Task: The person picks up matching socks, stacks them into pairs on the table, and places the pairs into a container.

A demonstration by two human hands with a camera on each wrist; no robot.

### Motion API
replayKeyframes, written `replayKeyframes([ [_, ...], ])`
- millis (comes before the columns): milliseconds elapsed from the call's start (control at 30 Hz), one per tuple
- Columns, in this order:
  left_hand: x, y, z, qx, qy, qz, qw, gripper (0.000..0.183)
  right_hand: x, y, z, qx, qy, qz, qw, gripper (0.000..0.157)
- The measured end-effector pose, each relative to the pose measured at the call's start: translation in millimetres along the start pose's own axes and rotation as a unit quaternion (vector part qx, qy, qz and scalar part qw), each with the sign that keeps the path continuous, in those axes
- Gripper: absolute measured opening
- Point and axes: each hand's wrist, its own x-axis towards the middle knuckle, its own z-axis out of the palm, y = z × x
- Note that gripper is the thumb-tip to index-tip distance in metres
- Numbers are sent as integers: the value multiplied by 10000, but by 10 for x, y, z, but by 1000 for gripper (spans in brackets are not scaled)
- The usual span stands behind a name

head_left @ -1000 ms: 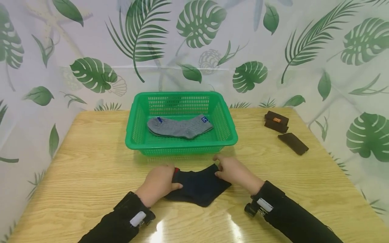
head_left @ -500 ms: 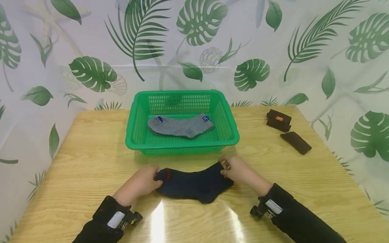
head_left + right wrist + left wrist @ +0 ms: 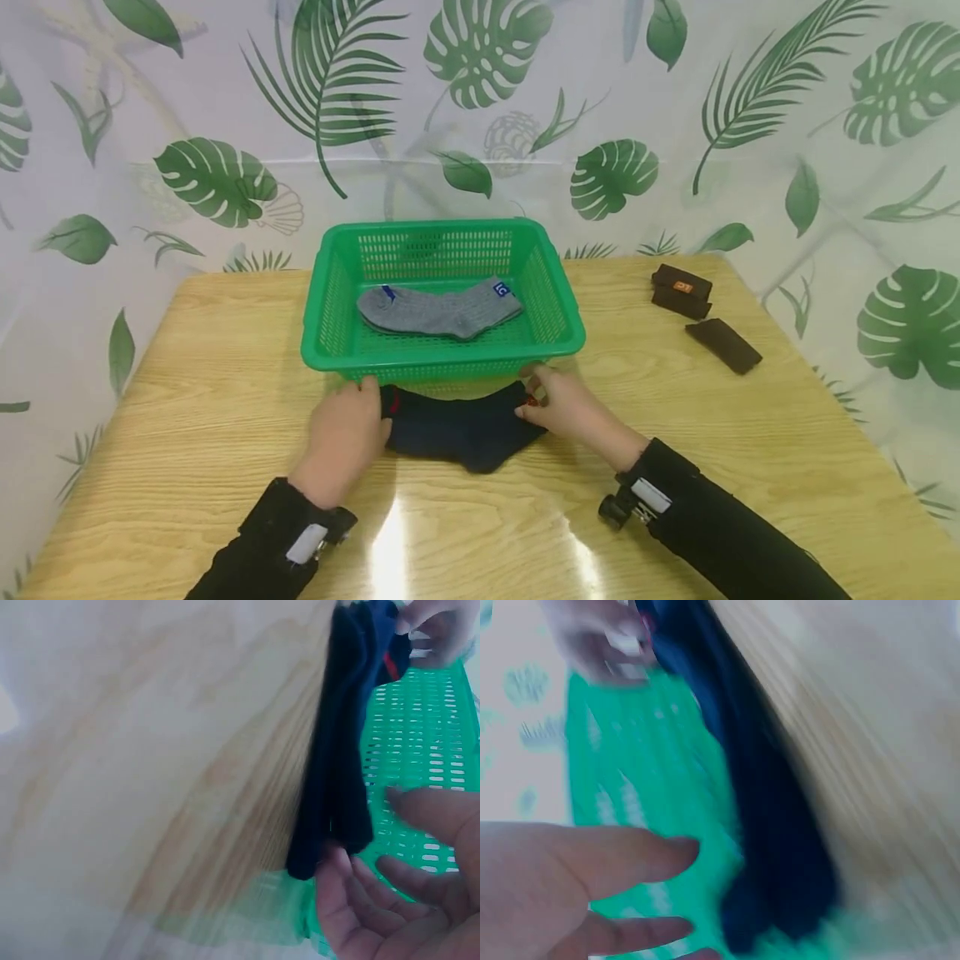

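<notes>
A dark navy pair of socks (image 3: pixel 457 425) with red marks is stretched sideways between my hands, just in front of the green basket (image 3: pixel 442 363) in the head view. My left hand (image 3: pixel 341 437) holds the toe end; the right wrist view shows those fingers (image 3: pixel 439 630) pinching it beside a red stripe. At the cuff end, my right hand (image 3: pixel 570 408) grips the socks between thumb and fingers, partly covering a red mark. Blurred in the left wrist view, the navy socks (image 3: pixel 769 795) pass across the basket's side. Their layers show in the right wrist view.
Inside the basket lies a grey pair of socks (image 3: pixel 442 310) with blue marks. Two dark brown wrapper-like pieces, one with an orange label (image 3: pixel 681 290) and one plain (image 3: pixel 724 345), lie on the wooden table (image 3: pixel 225 367) at right. A leaf-patterned cloth (image 3: pixel 247 75) stands behind.
My left hand first slid left to the toe end, uncovering the red stripe. Both hands then moved forward with the navy socks, closer to the basket.
</notes>
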Motion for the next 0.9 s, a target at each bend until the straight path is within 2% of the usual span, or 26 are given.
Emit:
replayKeyframes([
  [67, -67, 189, -11, 383, 353, 427, 9977, 45, -6, 1, -2, 133, -52, 17, 9999, 44],
  [100, -89, 275, 4, 423, 384, 708, 9959, 48, -3, 4, 4, 217, -66, 25, 9997, 43],
  [133, -105, 356, 18, 320, 195, 995, 9943, 50, 1, 11, 11, 275, -86, 20, 9996, 42],
  [167, -113, 426, 41, 179, -139, 1242, 9920, 52, 7, 18, 21, 323, -85, 54, 9994, 41],
  [233, -128, 546, 78, -114, -1031, 1566, 9822, 60, 18, 28, 43, 352, -27, 64, 9994, 37],
  [333, -138, 655, 141, -277, -2220, 1610, 9613, 69, 28, 39, 63, 210, 34, 20, 9998, 34],
  [433, -159, 708, 184, -238, -2741, 1607, 9479, 76, 29, 34, 66, 70, 72, -13, 9999, 32],
  [500, -169, 728, 197, -218, -2820, 1640, 9450, 77, 31, 37, 62, -21, 60, -49, 10000, 32],
  [633, -186, 750, 200, -59, -2799, 1706, 9447, 81, 36, 41, 49, -157, 53, -76, 9998, 33],
  [733, -185, 749, 191, -7, -2921, 1740, 9404, 84, 1, 19, 53, -812, 229, -417, 9956, 32],
  [833, -155, 712, 170, -179, -3046, 1788, 9354, 86, -115, -71, 74, -1740, 372, -1160, 9772, 36],
  [900, -130, 660, 152, -268, -2999, 1763, 9371, 89, -224, -141, 106, -2148, 144, -1761, 9605, 48],
])
